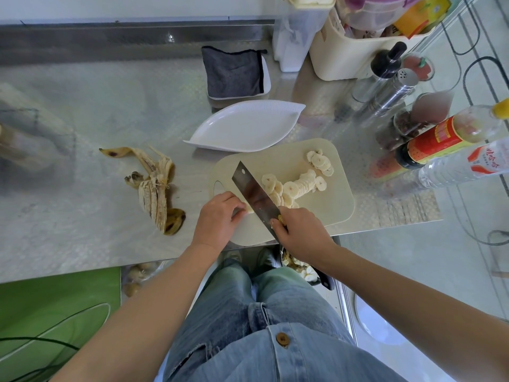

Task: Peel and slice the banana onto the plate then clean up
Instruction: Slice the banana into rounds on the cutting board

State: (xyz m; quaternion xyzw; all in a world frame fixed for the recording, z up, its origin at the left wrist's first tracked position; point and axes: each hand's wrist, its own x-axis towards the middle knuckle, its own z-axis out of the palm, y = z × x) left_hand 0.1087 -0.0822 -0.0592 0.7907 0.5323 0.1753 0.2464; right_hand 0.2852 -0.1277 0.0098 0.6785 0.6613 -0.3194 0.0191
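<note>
Kitchen, seen from above: at a steel tabletop (pixel 96 106) we are cutting a peeled banana on a pale cutting board (pixel 338 199) that is lying at the near edge. Our right hand (pixel 298 232) is wrapping its fingers round the handle of a broad cleaver (pixel 253 193). The blade is standing edge-down across the board and slanting away to the far left. Our left hand (pixel 220 219), just left of the blade, is curling its fingertips down onto the uncut banana end (pixel 250 210). Only a pale stub of it is showing between the fingers and the steel.

Right of the blade, the banana slices (pixel 300 183) are lying in an overlapping row that is running toward the board's far right corner, where a smaller cluster is sitting. Every slice in view is resting on the board. A white leaf-shaped plate (pixel 245 126) is sitting just beyond the board's far edge.

The banana peel (pixel 155 188) is lying split open on the tabletop, left of the board. Beyond the plate, a grey cloth (pixel 232 71) is resting in a shallow white tray. Sauce bottles (pixel 440 139), metal shakers (pixel 391 89) and a beige bin (pixel 338 59) are crowding the far right.
</note>
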